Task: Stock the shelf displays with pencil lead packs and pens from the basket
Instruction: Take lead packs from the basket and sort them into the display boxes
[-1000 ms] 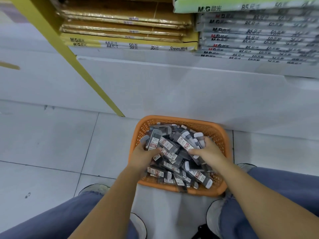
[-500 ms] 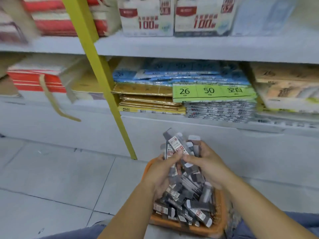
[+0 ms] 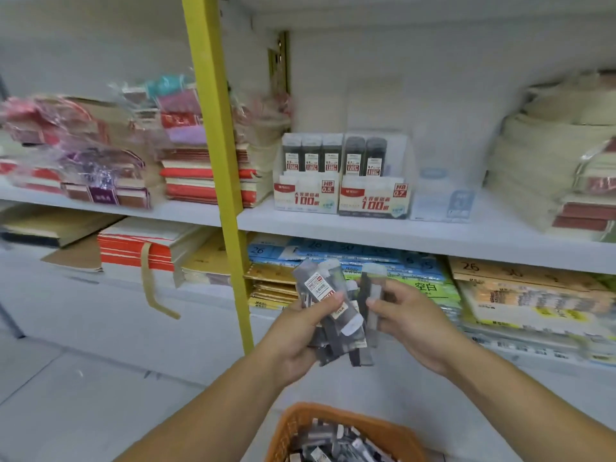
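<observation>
My left hand (image 3: 296, 338) grips a bundle of grey pencil lead packs (image 3: 328, 306) at chest height in front of the shelves. My right hand (image 3: 411, 320) pinches one pack (image 3: 373, 296) at the bundle's right side. The orange basket (image 3: 293, 425) sits below at the bottom edge, still holding several lead packs. On the middle shelf stand two white display boxes: the HB 0.5 display (image 3: 308, 193) with three packs upright in it, and the HB 0.7 display (image 3: 375, 198) with two packs.
A yellow shelf upright (image 3: 216, 161) runs down just left of the displays. A pale empty display (image 3: 446, 201) stands right of the 0.7 box. Stacks of notebooks and paper (image 3: 200, 181) fill the shelves left, right and below. Grey floor tiles lie at lower left.
Both hands lifted a handful of lead packs out of the basket and raised them. The view tilted up from the basket to the shelf with the displays.
</observation>
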The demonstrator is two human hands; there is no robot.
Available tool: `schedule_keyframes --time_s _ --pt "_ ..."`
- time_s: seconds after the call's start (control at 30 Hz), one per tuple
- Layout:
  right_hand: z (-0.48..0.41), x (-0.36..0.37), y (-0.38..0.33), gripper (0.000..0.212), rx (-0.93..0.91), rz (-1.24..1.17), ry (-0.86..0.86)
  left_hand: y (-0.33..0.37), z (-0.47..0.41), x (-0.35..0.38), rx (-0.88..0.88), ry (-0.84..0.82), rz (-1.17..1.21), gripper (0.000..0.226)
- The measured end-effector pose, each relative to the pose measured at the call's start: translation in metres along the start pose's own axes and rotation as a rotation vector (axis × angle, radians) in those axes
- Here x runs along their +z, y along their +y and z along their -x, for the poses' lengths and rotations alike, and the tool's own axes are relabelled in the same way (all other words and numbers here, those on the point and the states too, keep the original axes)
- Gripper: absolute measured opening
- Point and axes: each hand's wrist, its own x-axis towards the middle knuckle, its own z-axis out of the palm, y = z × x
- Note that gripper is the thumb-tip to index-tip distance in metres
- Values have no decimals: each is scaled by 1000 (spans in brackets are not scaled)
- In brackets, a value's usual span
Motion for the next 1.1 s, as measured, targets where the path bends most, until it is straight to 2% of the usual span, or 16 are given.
schedule_keyframes --time_s 0.13,0.27,0.4,0.5,0.57,0.63,0.7,0.77,1.1 --pt "-8 -17 -22 30 -96 148 111 19 -9 -7 45 45 16 46" --pt "-16 -18 -26 21 -135 103 87 20 -15 -1 75 25 11 8" --pt "-19 -13 -26 18 -163 79 42 18 -16 6 100 -13 -35 21" --pt "-20 -13 -26 16 -187 124 49 16 -15 8 110 -32 -46 15" --pt "-20 -17 -27 22 -188 118 30 17 -14 7 124 -26 -46 13" --pt "-18 -25 -29 27 -184 169 37 21 -12 4 152 -7 -65 26" --pt "-16 -30 -31 25 -184 219 92 27 -10 1 180 3 -92 45" --pt "-14 -33 -33 21 -204 228 119 32 -8 0 194 4 -89 53" --pt "-13 -20 -52 30 -304 61 142 46 -8 12 190 -3 -11 17"
